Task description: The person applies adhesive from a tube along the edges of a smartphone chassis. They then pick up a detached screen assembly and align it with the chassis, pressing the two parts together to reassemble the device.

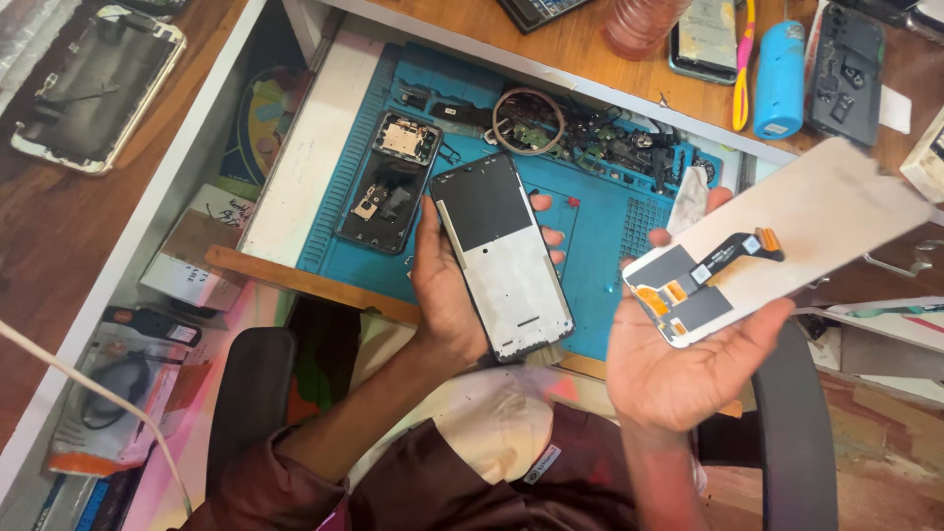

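Left hand [447, 285] clasped around a phone frame [501, 256], thumb along the near-left edge, fingertips [551, 236] showing past the right edge. Frame held face up over the near part of the blue mat [600, 246], black panel at its top, pale metal plate below.

Right hand [678, 364] palm up, fingers bent under a display panel [787, 231], gripping its lower end from beneath. Panel turned back side up, white, tilted away to the right and blurred at the far end. Black flex cable [733, 251] with orange connectors lying across its back, dark patch near the palm. Frame and panel apart, just beside each other, both above the mat's front edge.

On the mat, left of the frame: an opened phone [388, 182], insides showing, lying flat. Behind it, a wire coil [529, 120] and a clutter of small parts [629, 143] along the mat's far edge. White cloth scrap [688, 197] just past the right fingertips.

On the wooden shelf above: blue cylinder [780, 79], yellow-pink tool [744, 59], black phone back [846, 64]. Far left on the wooden top: another phone [93, 84] with pale rim, lying flat. Maroon sleeves [472, 482] at the bottom, black chair arms [251, 393] on either side.
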